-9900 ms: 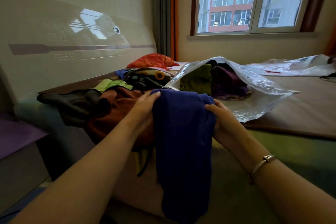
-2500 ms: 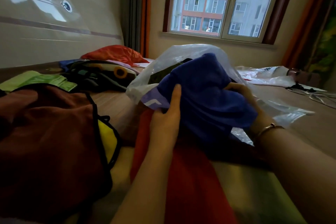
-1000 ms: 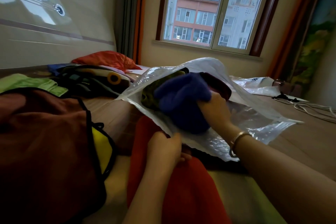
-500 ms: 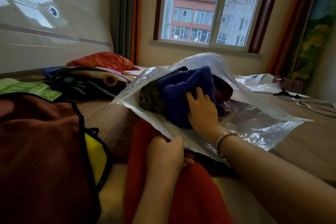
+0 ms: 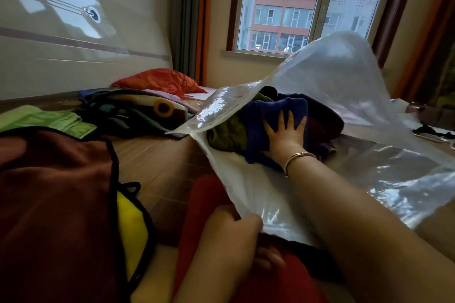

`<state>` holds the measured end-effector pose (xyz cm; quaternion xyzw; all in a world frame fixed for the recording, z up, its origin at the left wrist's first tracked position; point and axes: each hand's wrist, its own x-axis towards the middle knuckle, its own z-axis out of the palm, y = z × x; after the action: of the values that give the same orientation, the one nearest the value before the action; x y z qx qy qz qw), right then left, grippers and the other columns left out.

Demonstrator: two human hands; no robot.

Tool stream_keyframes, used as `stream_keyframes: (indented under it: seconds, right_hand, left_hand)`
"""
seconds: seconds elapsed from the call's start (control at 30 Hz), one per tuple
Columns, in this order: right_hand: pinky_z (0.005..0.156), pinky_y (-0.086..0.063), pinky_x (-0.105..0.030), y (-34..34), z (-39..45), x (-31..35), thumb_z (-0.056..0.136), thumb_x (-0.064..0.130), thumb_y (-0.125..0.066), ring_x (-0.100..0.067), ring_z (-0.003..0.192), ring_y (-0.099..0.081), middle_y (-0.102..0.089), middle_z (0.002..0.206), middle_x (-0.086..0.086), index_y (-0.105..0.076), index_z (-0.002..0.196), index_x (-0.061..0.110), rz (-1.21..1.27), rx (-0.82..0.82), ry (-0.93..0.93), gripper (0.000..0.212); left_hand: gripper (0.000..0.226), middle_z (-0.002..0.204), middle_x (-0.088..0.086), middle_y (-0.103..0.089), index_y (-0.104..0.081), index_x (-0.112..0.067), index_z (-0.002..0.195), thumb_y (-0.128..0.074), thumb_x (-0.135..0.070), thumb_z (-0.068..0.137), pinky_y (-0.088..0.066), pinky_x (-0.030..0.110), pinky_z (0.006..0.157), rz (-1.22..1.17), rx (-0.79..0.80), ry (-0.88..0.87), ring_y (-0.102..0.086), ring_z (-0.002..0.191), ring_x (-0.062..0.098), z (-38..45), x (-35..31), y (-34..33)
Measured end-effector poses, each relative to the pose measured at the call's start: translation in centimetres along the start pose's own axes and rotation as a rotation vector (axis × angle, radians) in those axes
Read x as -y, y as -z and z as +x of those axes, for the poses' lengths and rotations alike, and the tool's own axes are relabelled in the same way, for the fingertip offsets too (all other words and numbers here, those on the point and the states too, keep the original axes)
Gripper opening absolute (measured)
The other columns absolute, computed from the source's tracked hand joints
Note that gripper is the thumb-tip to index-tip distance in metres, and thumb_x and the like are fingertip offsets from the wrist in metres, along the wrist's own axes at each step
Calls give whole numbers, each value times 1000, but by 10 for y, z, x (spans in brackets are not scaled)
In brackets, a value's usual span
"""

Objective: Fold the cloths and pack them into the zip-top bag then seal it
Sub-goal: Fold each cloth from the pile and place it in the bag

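A large clear zip-top bag (image 5: 349, 86) lies on the bed with its mouth open toward me and its upper sheet billowing up. Inside it sit an olive-green cloth (image 5: 227, 134), a dark purple cloth (image 5: 325, 120) and a folded blue cloth (image 5: 275, 113). My right hand (image 5: 285, 136) is inside the bag, fingers spread flat, pressing on the blue cloth. My left hand (image 5: 234, 231) pinches the near lower edge of the bag's mouth. A red cloth (image 5: 209, 194) lies under the bag's near edge and under my left hand.
A maroon cloth with black trim and a yellow patch (image 5: 59, 204) fills the near left. Behind it lie a light green cloth (image 5: 46, 119), a dark multicoloured pile (image 5: 138, 110) and an orange cloth (image 5: 160, 80). Another plastic bag and cables (image 5: 433, 134) lie at the far right.
My right hand has pushed the blue cloth deeper into the bag and now lies flat on it. The bag's upper sheet has risen higher. My left hand keeps its hold on the bag's edge.
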<state>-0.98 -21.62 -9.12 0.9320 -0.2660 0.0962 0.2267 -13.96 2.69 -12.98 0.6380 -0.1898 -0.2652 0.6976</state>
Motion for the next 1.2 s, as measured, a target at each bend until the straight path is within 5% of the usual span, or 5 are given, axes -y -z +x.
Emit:
stream_keyframes:
  seconds: [0.3,0.53,0.73,0.97,1.2]
  right_hand:
    - [115,0,-61,21,-47,-32,87,61,-50,-39,145,11,14,159,-12,9,151,36,202,36,201,90]
    - [114,-23,-53,54,-146,-27,91,46,-53,-33,143,-21,-28,153,-8,-25,148,28,448,3,260,67]
    - [73,-50,-31,75,-260,-30,88,25,-59,-15,84,-57,-57,92,1,-60,95,18,913,-324,178,10]
    - [76,-55,-35,75,-313,-35,91,48,-54,-24,88,-66,-67,98,-11,-64,106,6,1030,380,-92,46]
    - [83,-54,-36,83,-331,-26,89,38,-63,-25,94,-64,-64,113,-16,-60,108,8,1444,623,-171,36]
  left_hand:
    - [9,70,23,-61,-50,4,92,-49,-5,94,-42,17,36,-4,-128,61,-60,36,16,2,-8,-8]
    - [25,69,13,-64,-55,-6,84,-49,-25,99,-49,23,46,60,-173,5,-63,50,14,-26,-13,-14]
    - [17,95,8,-66,-55,-16,86,-65,-29,87,-53,36,75,427,-494,-119,-62,85,23,-62,-7,10]
    - [82,142,22,-39,-29,1,143,-72,-34,82,-42,44,103,463,-550,167,-45,126,39,-99,9,28]
    - [38,98,16,-62,-54,0,118,-67,-16,87,-51,35,70,39,-296,236,-61,84,27,-129,2,16]
